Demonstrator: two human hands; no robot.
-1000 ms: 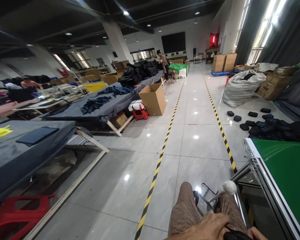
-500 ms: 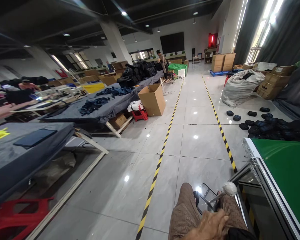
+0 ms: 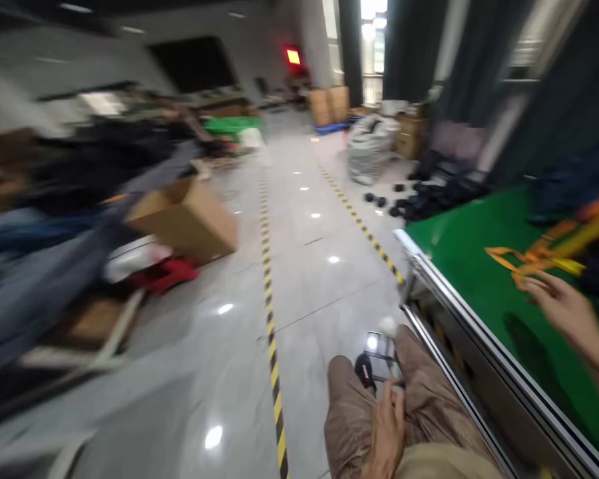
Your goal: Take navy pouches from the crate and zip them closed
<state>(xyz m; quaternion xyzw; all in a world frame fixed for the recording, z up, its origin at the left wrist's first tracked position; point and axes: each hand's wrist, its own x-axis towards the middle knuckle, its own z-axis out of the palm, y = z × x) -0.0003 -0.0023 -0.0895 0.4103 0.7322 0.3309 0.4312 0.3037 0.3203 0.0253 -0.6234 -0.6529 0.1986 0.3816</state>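
My right hand (image 3: 564,313) reaches over the green tabletop at the right. Its thumb and fingers close on the near end of an orange strap (image 3: 526,266). A yellow strap (image 3: 572,266) lies beside the orange one, and both run toward a dark, blurred pile (image 3: 574,176) on the green surface. My left hand (image 3: 389,426) rests low between my thighs, fingers loosely bent, with nothing visible in it. Just beyond it are a metal frame (image 3: 382,362) and a whitish round knob (image 3: 388,326).
A metal rail (image 3: 459,293) edges the green tabletop (image 3: 459,226) on my right. Yellow-black tape (image 3: 269,299) marks the floor. A cardboard box (image 3: 194,219) and a red stool (image 3: 164,274) stand left. Ahead right are a white sack (image 3: 372,150) and dark pouches (image 3: 429,199).
The view has swung right, bringing more of the green tabletop in. My right hand now shows there, on the orange strap. One hand is still low over my lap.
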